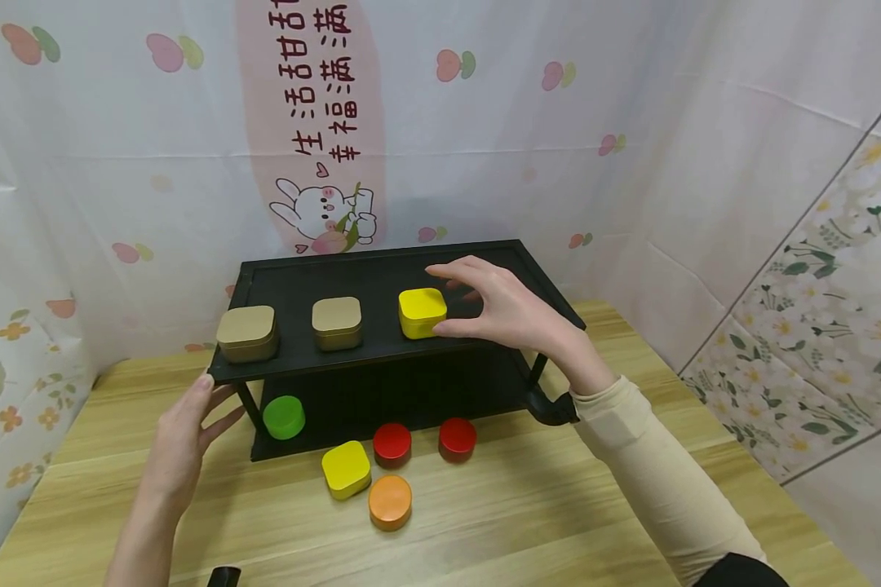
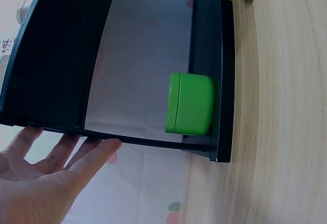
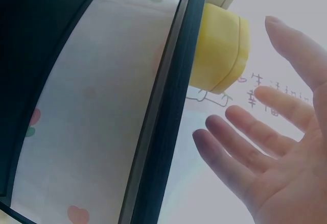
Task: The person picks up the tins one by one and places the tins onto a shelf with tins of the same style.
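Note:
My right hand (image 1: 502, 306) is beside a yellow square tin (image 1: 422, 313) on the upper board of a black two-tier shelf (image 1: 382, 273). Its thumb and fingers are spread, and the right wrist view shows a gap between the fingers and the yellow tin (image 3: 217, 48). At the shelf's left end is my left hand (image 1: 179, 436), its fingertips touching the upper board's edge in the left wrist view. Two gold tins, a larger one (image 1: 247, 334) and a smaller one (image 1: 337, 323), stand left of the yellow tin.
A green round tin (image 1: 284, 417) sits on the lower board's left end. On the wooden table (image 1: 543, 522) before the shelf are another yellow tin (image 1: 347, 470), two red round tins (image 1: 392, 445) and an orange round tin (image 1: 390, 502). A patterned cloth (image 1: 484, 179) hangs behind.

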Action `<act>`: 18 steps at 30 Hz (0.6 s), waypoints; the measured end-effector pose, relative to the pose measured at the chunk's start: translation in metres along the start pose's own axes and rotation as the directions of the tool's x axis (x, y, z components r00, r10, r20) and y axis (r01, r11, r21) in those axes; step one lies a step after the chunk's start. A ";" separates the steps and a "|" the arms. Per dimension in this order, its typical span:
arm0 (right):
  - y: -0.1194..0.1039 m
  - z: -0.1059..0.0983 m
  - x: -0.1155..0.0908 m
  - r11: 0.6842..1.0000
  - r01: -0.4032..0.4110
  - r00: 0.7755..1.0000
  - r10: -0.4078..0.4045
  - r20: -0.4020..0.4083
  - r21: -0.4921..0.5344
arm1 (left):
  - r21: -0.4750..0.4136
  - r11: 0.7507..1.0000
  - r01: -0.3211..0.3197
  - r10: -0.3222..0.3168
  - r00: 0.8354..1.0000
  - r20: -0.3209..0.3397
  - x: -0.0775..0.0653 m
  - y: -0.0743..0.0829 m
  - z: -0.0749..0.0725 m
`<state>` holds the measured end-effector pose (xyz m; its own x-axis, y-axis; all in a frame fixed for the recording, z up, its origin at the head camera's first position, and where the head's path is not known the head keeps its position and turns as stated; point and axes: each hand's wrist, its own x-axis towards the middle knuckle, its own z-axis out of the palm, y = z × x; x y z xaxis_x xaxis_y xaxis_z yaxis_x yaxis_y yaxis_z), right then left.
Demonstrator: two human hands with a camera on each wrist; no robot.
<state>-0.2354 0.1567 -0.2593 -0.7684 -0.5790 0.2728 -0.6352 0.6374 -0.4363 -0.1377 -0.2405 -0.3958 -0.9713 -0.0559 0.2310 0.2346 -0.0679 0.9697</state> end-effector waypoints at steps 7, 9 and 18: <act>-0.002 -0.001 -0.009 1.000 0.019 1.000 -0.018 -0.024 0.005 | -0.002 1.000 -0.003 0.003 1.000 0.000 0.000 0.000 0.001; -0.003 -0.001 -0.012 1.000 0.021 0.999 -0.021 -0.034 0.007 | -0.003 1.000 -0.001 0.001 1.000 -0.002 0.000 0.000 0.001; -0.006 -0.001 -0.024 1.000 0.024 0.997 -0.023 -0.080 0.000 | 0.003 1.000 0.009 -0.009 1.000 -0.009 0.000 0.000 0.000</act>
<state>-0.2131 0.1675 -0.2624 -0.7571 -0.5515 0.3504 -0.6531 0.6235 -0.4298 -0.1378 -0.2402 -0.3957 -0.9731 -0.0638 0.2212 0.2252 -0.0651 0.9721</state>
